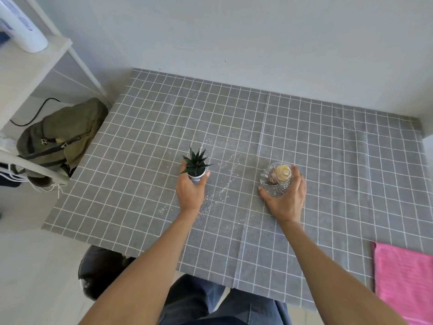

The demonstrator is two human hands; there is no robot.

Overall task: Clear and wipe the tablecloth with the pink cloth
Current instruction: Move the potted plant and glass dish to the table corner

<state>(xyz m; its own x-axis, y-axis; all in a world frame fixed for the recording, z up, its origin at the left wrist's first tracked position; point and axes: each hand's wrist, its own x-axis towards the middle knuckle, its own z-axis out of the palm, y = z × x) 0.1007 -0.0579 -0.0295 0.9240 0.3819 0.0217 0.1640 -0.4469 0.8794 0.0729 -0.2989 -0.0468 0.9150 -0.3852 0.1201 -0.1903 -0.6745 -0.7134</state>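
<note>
Grey checked tablecloth (328, 141): hands hold plant pot (196, 176) and glass dish (276, 181).

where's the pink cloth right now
The pink cloth lies flat at the tablecloth's near right corner, right of the right hand, untouched.

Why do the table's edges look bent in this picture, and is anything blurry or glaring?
Head view: the wide-angle lens bows the gridded tablecloth and shelf frame outward; light is soft and even, shadows faint; the white bottle at top left looks smeared; the glass dish shows small glints, no strong glare; the potted plant is sharp.
</note>
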